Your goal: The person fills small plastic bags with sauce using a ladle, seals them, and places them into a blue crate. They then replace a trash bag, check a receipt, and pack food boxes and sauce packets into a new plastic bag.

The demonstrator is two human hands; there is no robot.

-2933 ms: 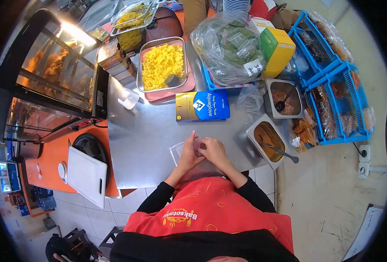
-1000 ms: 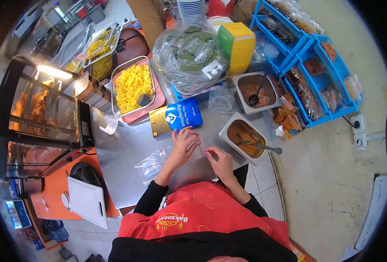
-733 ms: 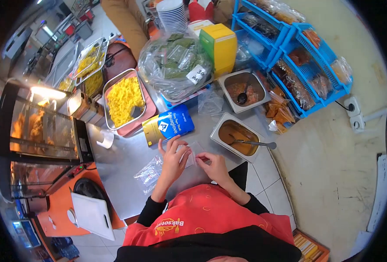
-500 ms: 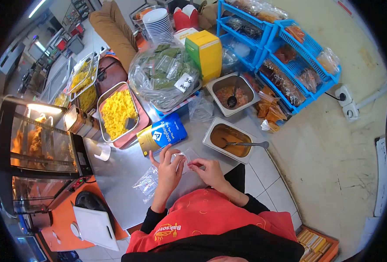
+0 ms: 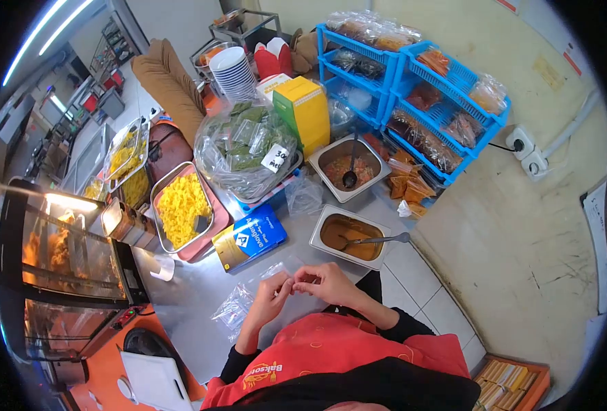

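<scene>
My left hand (image 5: pixel 270 297) and my right hand (image 5: pixel 325 282) meet fingertip to fingertip above the steel counter, both closed in a pinch. A thin clear plastic bag (image 5: pixel 291 263) is at their fingers, partly hidden behind them. More clear plastic bags (image 5: pixel 233 305) lie on the counter left of my left hand. Just beyond the hands is a blue and yellow glove box (image 5: pixel 250 238). To the right of it, a steel pan of brown sauce (image 5: pixel 349 235) has a ladle (image 5: pixel 378 239) resting in it.
A tray of yellow food (image 5: pixel 184 214) and a large bag of green leaves (image 5: pixel 238 154) stand further back. Behind the sauce is a pan of chopped red mix (image 5: pixel 350 168). Blue racks (image 5: pixel 435 130) line the wall; a lit display cabinet (image 5: pixel 70 267) stands left.
My fingertips have come together, and my left fingers, spread before, are now curled in. The camera view has shifted slightly.
</scene>
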